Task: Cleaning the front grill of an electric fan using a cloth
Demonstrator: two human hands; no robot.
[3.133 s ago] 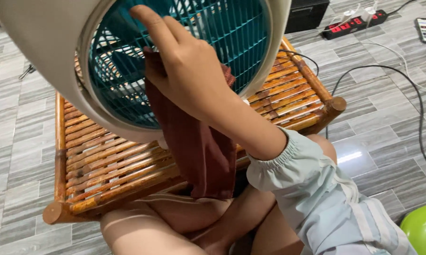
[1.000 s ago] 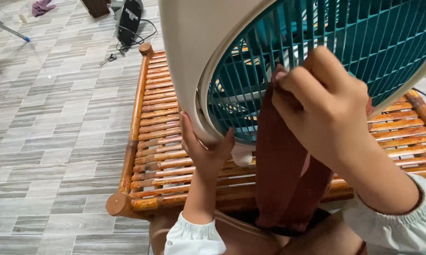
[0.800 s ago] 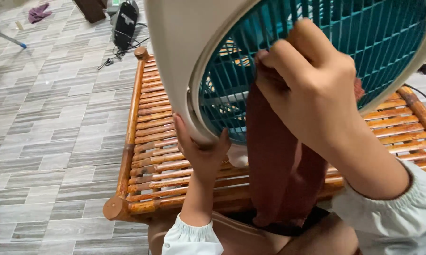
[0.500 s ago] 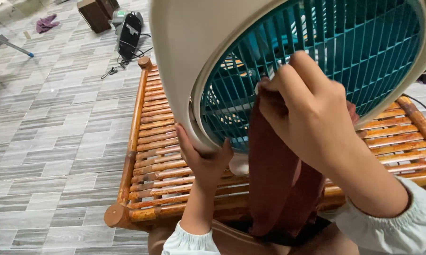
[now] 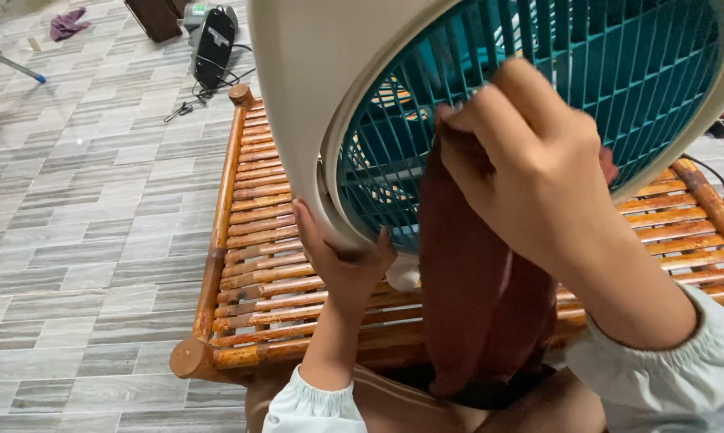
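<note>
Now the right hand (image 5: 530,168) pinches the maroon cloth (image 5: 466,281) against the teal grille (image 5: 634,72), mid-wipe; the left hand (image 5: 342,256) clasps the cream fan housing (image 5: 314,88), bracing it for a firm stroke across the bars.

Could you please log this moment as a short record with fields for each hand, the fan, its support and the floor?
left hand: grips the lower rim of the fan housing
right hand: presses a dark red cloth on the teal grille
support: slatted bamboo table
floor: grey tiles, black device with cable
</note>
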